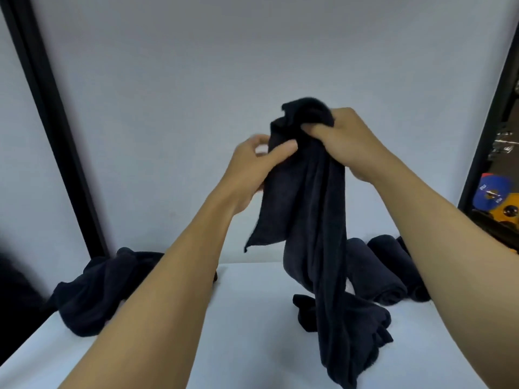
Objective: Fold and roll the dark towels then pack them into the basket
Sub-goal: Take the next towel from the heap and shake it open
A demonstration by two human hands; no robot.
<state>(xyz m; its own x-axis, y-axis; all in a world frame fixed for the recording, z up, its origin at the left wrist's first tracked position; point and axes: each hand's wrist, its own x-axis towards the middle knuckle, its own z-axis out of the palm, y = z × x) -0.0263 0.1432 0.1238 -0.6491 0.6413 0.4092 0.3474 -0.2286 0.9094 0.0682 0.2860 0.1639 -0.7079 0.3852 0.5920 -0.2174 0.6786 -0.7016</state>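
Observation:
A dark navy towel (317,209) hangs bunched in the air above the white table (252,318), its lower end trailing onto the tabletop. My right hand (345,136) grips its top, with fabric bulging above the fist. My left hand (258,161) pinches the towel's left edge just below. Two rolled dark towels (393,273) lie side by side on the table at the right, behind my right forearm. A loose heap of dark towels (95,290) sits at the table's left edge. No basket is in view.
A white backdrop rises behind the table, framed by black posts (56,130) at left and right. Colourful clutter (494,192) shows beyond the right post. The table's left corner drops off beside the towel heap.

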